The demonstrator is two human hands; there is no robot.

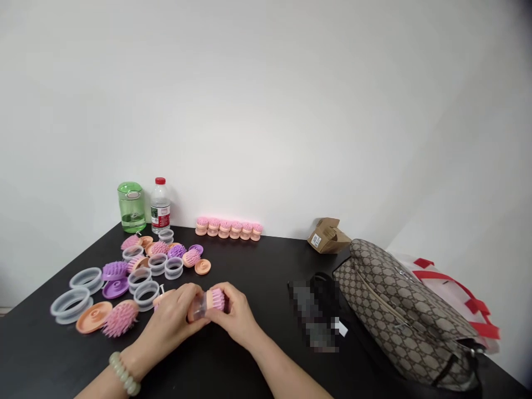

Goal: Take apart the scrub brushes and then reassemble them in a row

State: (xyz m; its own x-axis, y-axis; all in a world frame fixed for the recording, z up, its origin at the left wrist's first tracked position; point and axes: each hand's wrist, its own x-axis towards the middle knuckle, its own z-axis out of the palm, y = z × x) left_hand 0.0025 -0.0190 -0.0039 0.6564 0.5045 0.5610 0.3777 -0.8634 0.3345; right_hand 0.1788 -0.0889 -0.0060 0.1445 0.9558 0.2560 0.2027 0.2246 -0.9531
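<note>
Both hands hold one brush assembly (202,306) above the black table's near middle. My left hand (178,310), with a beaded bracelet at the wrist, is closed round its peach and clear end. My right hand (236,313) grips the other end, where pink bristles (216,300) show between the fingers. The assembly lies on its side, clear ring in the middle. Left of my hands are several clear rings (146,295), pink bristle heads (120,318), purple bristle heads (114,270), peach discs (94,317) and a purple disc (115,287).
A row of several pink-and-peach brushes (235,229) stands by the wall. A green container (132,208) and a bottle (160,205) stand at the back left. To the right are a cardboard box (329,236), a patterned bag (399,316), a red-and-white bag (453,293) and a blurred dark item (313,313).
</note>
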